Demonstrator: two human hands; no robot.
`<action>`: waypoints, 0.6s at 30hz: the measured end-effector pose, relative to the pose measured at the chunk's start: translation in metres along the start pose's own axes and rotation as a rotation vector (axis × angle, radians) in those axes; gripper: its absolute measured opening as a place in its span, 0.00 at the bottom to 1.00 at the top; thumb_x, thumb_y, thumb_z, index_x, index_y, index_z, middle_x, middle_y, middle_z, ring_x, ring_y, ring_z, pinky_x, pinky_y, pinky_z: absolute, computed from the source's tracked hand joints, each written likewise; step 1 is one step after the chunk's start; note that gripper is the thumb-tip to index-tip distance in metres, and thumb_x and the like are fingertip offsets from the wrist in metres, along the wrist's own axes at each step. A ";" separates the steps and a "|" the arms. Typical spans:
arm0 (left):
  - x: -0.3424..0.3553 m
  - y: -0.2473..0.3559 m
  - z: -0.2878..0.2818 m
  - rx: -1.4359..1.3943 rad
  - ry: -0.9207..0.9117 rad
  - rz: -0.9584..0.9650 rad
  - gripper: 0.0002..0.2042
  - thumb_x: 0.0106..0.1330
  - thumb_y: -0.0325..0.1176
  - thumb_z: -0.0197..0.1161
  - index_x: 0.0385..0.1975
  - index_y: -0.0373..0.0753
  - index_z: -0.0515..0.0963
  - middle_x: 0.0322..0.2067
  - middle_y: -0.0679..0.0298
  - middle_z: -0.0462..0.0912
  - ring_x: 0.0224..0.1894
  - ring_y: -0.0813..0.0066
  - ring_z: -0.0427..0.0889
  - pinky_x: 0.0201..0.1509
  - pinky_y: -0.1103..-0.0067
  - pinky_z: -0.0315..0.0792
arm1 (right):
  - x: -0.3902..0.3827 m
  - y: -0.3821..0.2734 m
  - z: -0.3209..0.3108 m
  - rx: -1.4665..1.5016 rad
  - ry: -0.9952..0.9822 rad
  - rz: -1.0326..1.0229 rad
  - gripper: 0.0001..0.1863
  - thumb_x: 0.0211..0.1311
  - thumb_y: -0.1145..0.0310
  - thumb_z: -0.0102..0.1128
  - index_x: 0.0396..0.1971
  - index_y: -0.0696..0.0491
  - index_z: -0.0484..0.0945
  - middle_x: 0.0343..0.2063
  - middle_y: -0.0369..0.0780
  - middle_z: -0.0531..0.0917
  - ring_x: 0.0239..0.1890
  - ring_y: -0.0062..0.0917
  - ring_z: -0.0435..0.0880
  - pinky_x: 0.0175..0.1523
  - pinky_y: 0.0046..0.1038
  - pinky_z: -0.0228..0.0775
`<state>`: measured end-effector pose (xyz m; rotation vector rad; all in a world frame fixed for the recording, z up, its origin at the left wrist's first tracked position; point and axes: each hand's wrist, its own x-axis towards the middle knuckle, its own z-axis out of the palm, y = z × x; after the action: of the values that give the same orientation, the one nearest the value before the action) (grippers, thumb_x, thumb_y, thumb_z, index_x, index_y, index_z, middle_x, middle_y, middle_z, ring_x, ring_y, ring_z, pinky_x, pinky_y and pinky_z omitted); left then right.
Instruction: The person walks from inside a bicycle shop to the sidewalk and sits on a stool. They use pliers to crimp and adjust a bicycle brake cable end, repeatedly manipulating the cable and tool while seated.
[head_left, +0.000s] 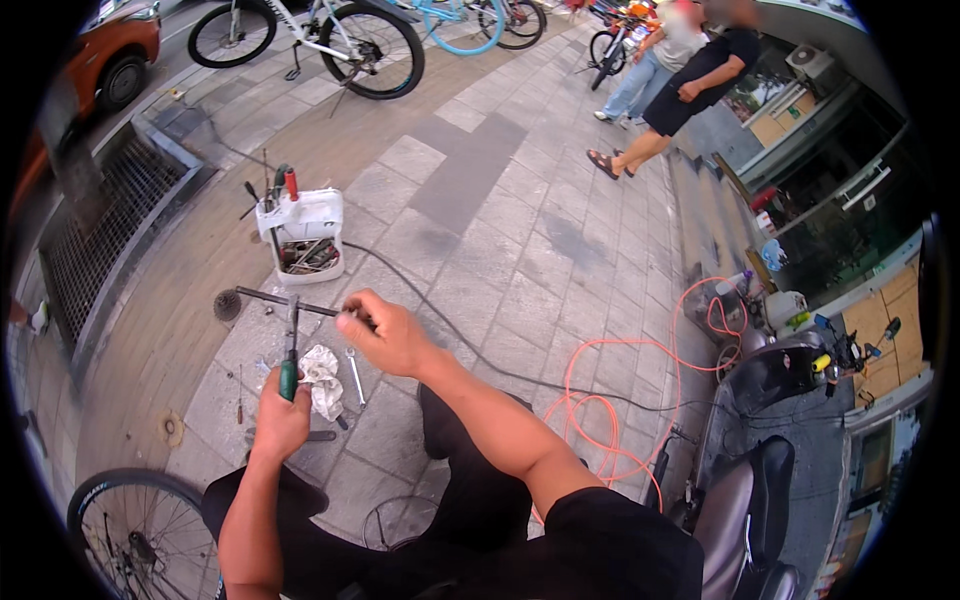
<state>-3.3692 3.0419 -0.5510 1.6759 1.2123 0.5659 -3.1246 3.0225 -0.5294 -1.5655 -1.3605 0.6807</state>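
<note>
My left hand (283, 410) is closed round the green handle (288, 376) of a tool with a metal shaft (291, 325) pointing away from me. My right hand (375, 332) grips a long dark bar (270, 298), which crosses the metal tool's far end; whether they touch I cannot tell. A toothed sprocket cluster (226, 305) lies on the paving just beyond the bar's left end. A crumpled white rag (325, 390), a silver wrench (356, 378) and a thin screwdriver (240, 400) lie near my hands. A white toolbox (300, 215) full of tools stands beyond them.
An orange hose (620, 341) and dark cable (440, 320) cross the pavement (520, 250). A bicycle wheel (135, 490) is at my lower left, a scooter (755, 480) at right, a metal grating (110, 210) at left. Two people (705, 80) stand ahead; parked bicycles (355, 55) line the kerb.
</note>
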 end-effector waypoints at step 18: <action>0.003 -0.008 -0.006 -0.019 -0.022 -0.059 0.13 0.69 0.31 0.61 0.49 0.33 0.76 0.40 0.45 0.83 0.46 0.48 0.84 0.53 0.63 0.76 | 0.007 0.015 0.008 0.013 -0.002 -0.069 0.30 0.78 0.44 0.52 0.33 0.60 0.80 0.18 0.32 0.73 0.22 0.16 0.70 0.31 0.22 0.64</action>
<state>-3.3763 3.0475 -0.5560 1.6209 1.2327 0.5196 -3.1229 3.0318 -0.5450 -1.5010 -1.4022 0.6477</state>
